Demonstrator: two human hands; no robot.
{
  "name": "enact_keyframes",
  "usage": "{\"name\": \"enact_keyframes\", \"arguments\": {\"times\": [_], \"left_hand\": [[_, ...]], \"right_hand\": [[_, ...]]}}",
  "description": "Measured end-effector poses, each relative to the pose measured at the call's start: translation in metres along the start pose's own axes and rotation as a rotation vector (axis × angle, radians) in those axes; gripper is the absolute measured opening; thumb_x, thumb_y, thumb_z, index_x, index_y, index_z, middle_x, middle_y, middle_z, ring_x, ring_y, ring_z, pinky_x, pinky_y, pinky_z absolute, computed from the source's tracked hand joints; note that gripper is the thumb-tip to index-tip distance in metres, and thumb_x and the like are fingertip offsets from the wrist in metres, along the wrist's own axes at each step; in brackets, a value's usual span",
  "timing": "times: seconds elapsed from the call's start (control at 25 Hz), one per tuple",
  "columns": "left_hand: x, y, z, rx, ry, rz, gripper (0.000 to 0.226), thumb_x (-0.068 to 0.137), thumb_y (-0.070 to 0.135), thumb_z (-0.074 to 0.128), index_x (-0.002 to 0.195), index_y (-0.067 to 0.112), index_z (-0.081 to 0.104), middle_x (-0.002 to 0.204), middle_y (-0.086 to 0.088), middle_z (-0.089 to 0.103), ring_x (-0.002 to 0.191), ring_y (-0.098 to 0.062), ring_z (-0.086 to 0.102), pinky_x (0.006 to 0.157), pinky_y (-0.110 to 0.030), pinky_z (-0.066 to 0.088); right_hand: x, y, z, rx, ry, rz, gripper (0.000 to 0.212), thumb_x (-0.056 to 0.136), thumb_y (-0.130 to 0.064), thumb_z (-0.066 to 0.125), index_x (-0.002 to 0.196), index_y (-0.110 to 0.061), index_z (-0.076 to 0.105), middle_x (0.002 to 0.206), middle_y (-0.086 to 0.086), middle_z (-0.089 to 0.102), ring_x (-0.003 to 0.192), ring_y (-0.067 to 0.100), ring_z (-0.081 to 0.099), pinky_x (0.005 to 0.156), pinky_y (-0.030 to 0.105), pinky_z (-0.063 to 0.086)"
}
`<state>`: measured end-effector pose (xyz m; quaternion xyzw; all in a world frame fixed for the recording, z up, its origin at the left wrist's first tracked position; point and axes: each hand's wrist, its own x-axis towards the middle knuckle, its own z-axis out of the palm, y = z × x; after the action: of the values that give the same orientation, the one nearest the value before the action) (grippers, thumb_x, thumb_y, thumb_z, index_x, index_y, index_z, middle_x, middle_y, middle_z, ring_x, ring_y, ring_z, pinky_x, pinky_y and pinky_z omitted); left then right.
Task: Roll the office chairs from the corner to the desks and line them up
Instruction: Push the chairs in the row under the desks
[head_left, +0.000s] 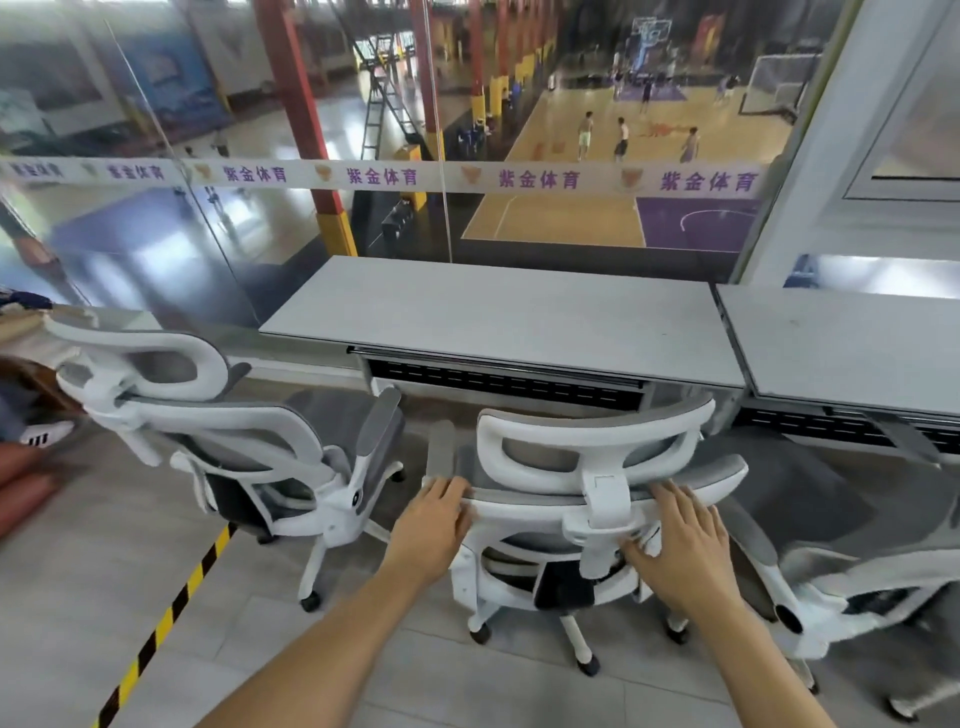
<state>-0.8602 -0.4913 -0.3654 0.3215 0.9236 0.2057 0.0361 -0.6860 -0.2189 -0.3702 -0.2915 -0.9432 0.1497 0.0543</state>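
Lighting: bright, even daylight through the glass (363, 104) ahead; soft shadows under the desks (498, 312) and chairs (587, 467). Glare: pale reflections streak the glass at left and upper right. Quality: wide-angle bending at the edges, motion blur at the left margin, hall beyond slightly soft.

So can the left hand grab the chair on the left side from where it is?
Probably yes. The left hand rests on the middle chair, and the left chair stands beside it with only bare floor between them. It would have to let go and stretch sideways.
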Motion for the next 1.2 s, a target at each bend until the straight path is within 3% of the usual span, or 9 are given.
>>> {"name": "enact_keyframes", "arguments": {"times": [0.2,0.44,0.56,0.68,0.8,0.88,0.96,1.04,1.2], "left_hand": [[0.031,-0.060,-0.007,-0.090,0.014,0.061,0.043,0.097,0.060,0.037,0.117,0.023,0.048,0.116,0.005,0.047,0.113,-0.016,0.045,0.089,-0.032,0.047],[0.068,-0.121,-0.024,-0.084,-0.042,0.126,0.044,0.096,0.057,0.041,0.122,0.021,0.047,0.125,0.000,0.050,0.125,-0.020,0.041,0.095,-0.034,0.045],[0.074,-0.129,-0.031,-0.070,-0.059,0.177,0.041,0.098,0.052,0.044,0.126,0.022,0.047,0.129,0.001,0.049,0.123,-0.020,0.045,0.098,-0.036,0.046],[0.073,-0.150,-0.042,-0.041,-0.051,0.231,0.043,0.098,0.048,0.044,0.135,0.027,0.042,0.141,0.004,0.046,0.127,-0.020,0.046,0.104,-0.041,0.042],[0.072,-0.207,-0.070,0.086,0.018,0.106,0.043,0.097,0.041,0.047,0.137,0.025,0.043,0.143,0.000,0.046,0.125,-0.028,0.047,0.104,-0.044,0.040],[0.077,-0.256,-0.094,0.201,0.064,0.008,0.040,0.096,0.035,0.052,0.133,0.020,0.047,0.140,-0.003,0.049,0.122,-0.032,0.049,0.101,-0.045,0.040],[0.082,-0.299,-0.117,0.271,0.086,-0.075,0.040,0.093,0.029,0.055,0.131,0.017,0.049,0.136,-0.007,0.052,0.121,-0.034,0.049,0.102,-0.046,0.039],[0.087,-0.335,-0.132,0.344,0.111,-0.103,0.042,0.091,0.024,0.057,0.131,0.013,0.051,0.133,-0.010,0.055,0.123,-0.035,0.049,0.104,-0.047,0.037],[0.102,-0.383,-0.143,0.426,0.052,-0.088,0.048,0.088,0.027,0.064,0.132,0.008,0.053,0.122,-0.013,0.062,0.117,-0.035,0.054,0.104,-0.048,0.039]], "right_hand": [[0.003,-0.060,0.022,-0.024,0.091,0.066,0.099,0.065,-0.078,0.068,0.140,-0.017,0.046,0.148,0.005,0.045,0.143,0.030,0.031,0.120,0.048,0.023],[-0.009,-0.137,0.045,-0.007,0.088,0.223,0.094,0.075,-0.069,0.069,0.145,-0.014,0.040,0.155,0.008,0.038,0.149,0.028,0.022,0.123,0.046,0.018],[-0.023,-0.173,0.059,0.080,0.316,0.209,0.067,0.079,-0.049,0.077,0.128,-0.011,0.051,0.130,0.011,0.054,0.125,0.033,0.046,0.106,0.049,0.037],[-0.019,-0.207,0.071,0.150,0.527,0.006,0.038,0.088,-0.041,0.061,0.113,-0.013,0.055,0.112,0.006,0.055,0.105,0.029,0.053,0.092,0.041,0.040],[0.015,-0.250,0.088,0.132,0.387,-0.239,0.038,0.090,-0.039,0.058,0.122,-0.019,0.053,0.114,0.001,0.057,0.099,0.024,0.054,0.089,0.034,0.044],[0.040,-0.277,0.103,0.024,0.210,-0.254,0.053,0.091,-0.037,0.062,0.138,-0.019,0.047,0.134,0.002,0.054,0.116,0.025,0.055,0.100,0.038,0.046],[0.059,-0.290,0.117,-0.090,0.067,-0.183,0.059,0.095,-0.038,0.056,0.148,-0.018,0.038,0.148,0.002,0.046,0.133,0.023,0.046,0.114,0.037,0.035],[0.075,-0.297,0.124,-0.173,0.014,-0.133,0.053,0.097,-0.041,0.050,0.145,-0.019,0.042,0.143,0.001,0.052,0.131,0.021,0.047,0.112,0.035,0.034],[0.094,-0.319,0.134,-0.270,-0.002,-0.053,0.051,0.090,-0.052,0.059,0.132,-0.025,0.049,0.122,-0.001,0.062,0.112,0.020,0.058,0.093,0.033,0.045]]}}
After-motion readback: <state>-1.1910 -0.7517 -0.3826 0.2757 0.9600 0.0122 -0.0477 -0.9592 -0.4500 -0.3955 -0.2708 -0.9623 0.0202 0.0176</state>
